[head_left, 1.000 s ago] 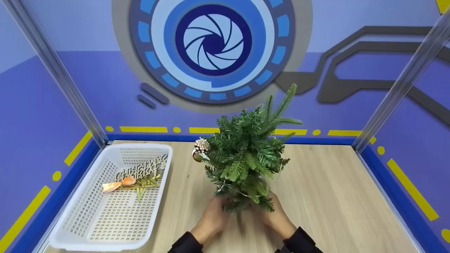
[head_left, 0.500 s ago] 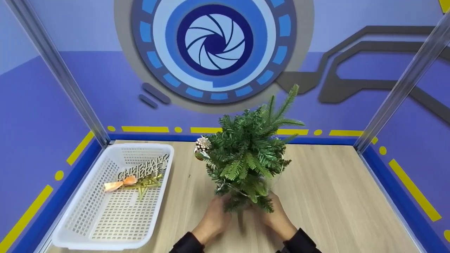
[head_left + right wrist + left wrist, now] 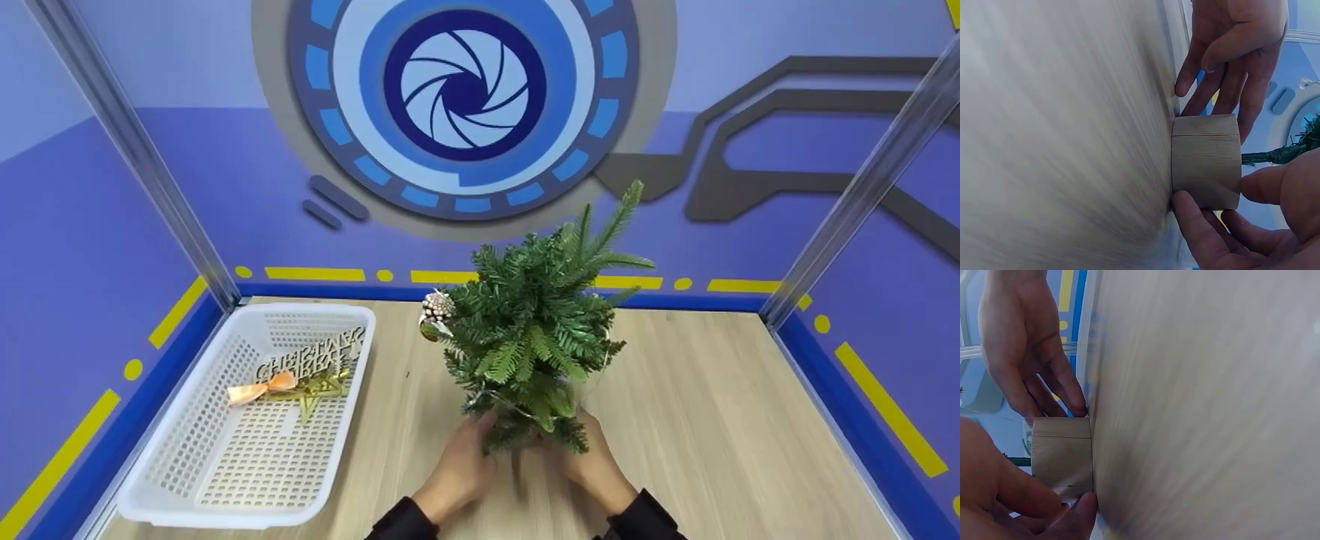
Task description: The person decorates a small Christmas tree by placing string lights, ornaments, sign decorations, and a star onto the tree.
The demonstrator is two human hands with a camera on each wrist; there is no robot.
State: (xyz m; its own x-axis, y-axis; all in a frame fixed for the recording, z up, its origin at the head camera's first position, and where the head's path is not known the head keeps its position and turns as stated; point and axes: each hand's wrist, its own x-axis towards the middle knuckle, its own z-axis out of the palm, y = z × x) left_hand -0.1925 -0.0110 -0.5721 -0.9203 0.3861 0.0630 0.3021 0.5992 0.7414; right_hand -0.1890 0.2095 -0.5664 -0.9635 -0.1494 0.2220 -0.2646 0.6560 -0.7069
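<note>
A small artificial Christmas tree (image 3: 532, 300) stands upright on the table, slightly right of centre in the head view. A pine cone (image 3: 439, 305) and a round ornament (image 3: 435, 330) hang at its left side. In both wrist views its round wooden base (image 3: 1206, 169) meets the tabletop. My left hand (image 3: 463, 465) holds the base from the left, fingertips low on its side. My right hand (image 3: 598, 459) grips it from the right, thumb at the top edge and fingers along the side. Branches hide the fingers in the head view.
At the left a white perforated basket (image 3: 346, 431) contains a Christmas lettering sign (image 3: 307, 358), an orange bow (image 3: 262, 388) and a gold star (image 3: 309, 401). Blue printed walls with metal posts (image 3: 154, 172) enclose the wooden table (image 3: 697, 405).
The whole head view has shifted slightly rightward. The round ornament at the tree's left has turned, its red side giving way to a greenish one. Both hands stay at the base.
</note>
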